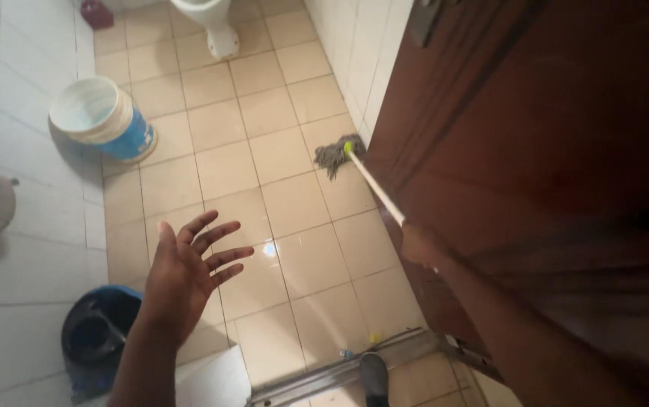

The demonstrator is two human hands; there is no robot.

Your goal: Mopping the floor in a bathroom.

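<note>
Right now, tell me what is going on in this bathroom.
A person is mopping a tiled bathroom floor. The right hand grips the pale mop handle, and the grey mop head lies on the tiles beside the brown door. The left hand is held out, fingers spread, holding nothing. A white and blue bucket stands near the left wall.

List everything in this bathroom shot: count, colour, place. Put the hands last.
Mop: one, grey head, pale handle, by the door.
Bucket: one, white and blue, upper left floor.
Mop bucket: one, dark with blue rim, lower left.
Toilet: one, white, top centre.
Door: one, dark brown, right.
Floor tiles: many, beige.
Left hand: open, fingers spread, above the floor.
Right hand: gripping the mop handle.
</note>
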